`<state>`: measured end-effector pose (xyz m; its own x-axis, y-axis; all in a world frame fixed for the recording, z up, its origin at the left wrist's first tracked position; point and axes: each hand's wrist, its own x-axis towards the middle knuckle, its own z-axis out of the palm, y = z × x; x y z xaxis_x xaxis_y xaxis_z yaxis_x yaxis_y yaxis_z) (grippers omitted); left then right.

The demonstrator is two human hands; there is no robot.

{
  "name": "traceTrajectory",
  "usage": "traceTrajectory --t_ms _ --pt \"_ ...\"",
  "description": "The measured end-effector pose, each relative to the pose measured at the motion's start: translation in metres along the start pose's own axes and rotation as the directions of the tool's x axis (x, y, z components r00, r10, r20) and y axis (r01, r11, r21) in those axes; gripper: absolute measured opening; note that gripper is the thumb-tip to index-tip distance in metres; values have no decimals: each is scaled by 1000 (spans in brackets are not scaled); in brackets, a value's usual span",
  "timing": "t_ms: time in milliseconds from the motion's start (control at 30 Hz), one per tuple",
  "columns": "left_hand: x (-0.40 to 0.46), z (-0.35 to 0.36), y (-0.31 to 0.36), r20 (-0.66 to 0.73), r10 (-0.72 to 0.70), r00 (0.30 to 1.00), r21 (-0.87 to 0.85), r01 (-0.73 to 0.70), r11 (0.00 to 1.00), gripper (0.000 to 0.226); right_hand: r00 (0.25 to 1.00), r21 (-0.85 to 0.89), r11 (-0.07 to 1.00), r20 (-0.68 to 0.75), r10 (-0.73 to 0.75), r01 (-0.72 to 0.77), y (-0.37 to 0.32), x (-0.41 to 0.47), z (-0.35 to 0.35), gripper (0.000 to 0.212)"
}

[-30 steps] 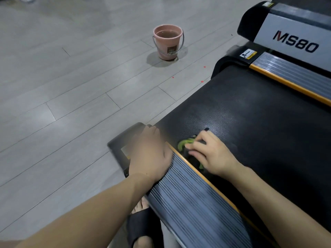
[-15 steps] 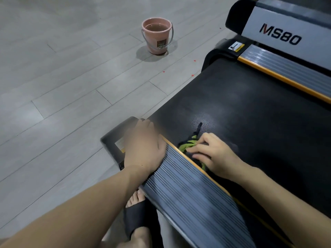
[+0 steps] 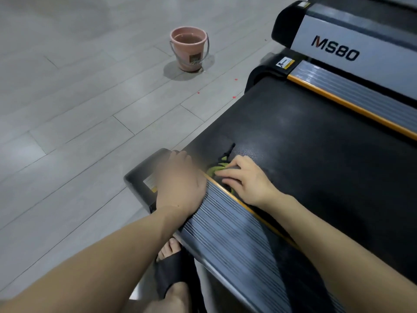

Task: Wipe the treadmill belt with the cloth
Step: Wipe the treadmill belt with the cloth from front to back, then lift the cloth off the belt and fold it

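Soft, light cloth (image 3: 218, 168) bunches under flat right hand (image 3: 249, 182) on belt (image 3: 316, 154); press its middle; left hand (image 3: 180, 184) rests spread on rail (image 3: 225, 222).

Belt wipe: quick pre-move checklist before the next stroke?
1. Cloth under the right hand: ok, fingers press it.
2. Cloth on the belt: ok, at the near edge by the side rail.
3. Left hand braced on the rail end: ok, off the belt.
4. Belt ahead free of objects: ok.
5. Bucket away from the stroke path: ok, on the floor.
6. Cloth damp enough: cannot tell.
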<state>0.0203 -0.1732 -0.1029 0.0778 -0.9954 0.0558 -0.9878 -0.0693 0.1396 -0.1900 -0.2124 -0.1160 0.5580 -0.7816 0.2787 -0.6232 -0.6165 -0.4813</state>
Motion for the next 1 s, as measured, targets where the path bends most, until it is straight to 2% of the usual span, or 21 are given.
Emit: traceTrajectory --t_ms 167,267,467,567,833,1000 --pt "0 1 -1 -23 98 995 -3 -98 995 53 994 -63 997 95 55 -49 4 -94 -53 24" --pt "1 3 -2 -4 125 992 -28 -125 992 55 991 -75 994 103 81 -74 2 -113 -70 25" --pt "0 2 -2 -13 150 989 -59 -151 987 47 975 8 982 -114 189 -190 -9 -9 -25 24" --pt "1 4 -3 -20 164 986 -63 -165 984 46 976 -3 979 -71 204 -204 -12 10 -5 23" --pt "0 5 -6 -14 256 967 -102 -256 961 40 979 -76 977 32 203 -200 0 -129 -60 24" --pt "-5 -5 -2 -3 331 944 -153 -328 932 33 899 -110 895 25 437 -432 5 -174 -94 23"
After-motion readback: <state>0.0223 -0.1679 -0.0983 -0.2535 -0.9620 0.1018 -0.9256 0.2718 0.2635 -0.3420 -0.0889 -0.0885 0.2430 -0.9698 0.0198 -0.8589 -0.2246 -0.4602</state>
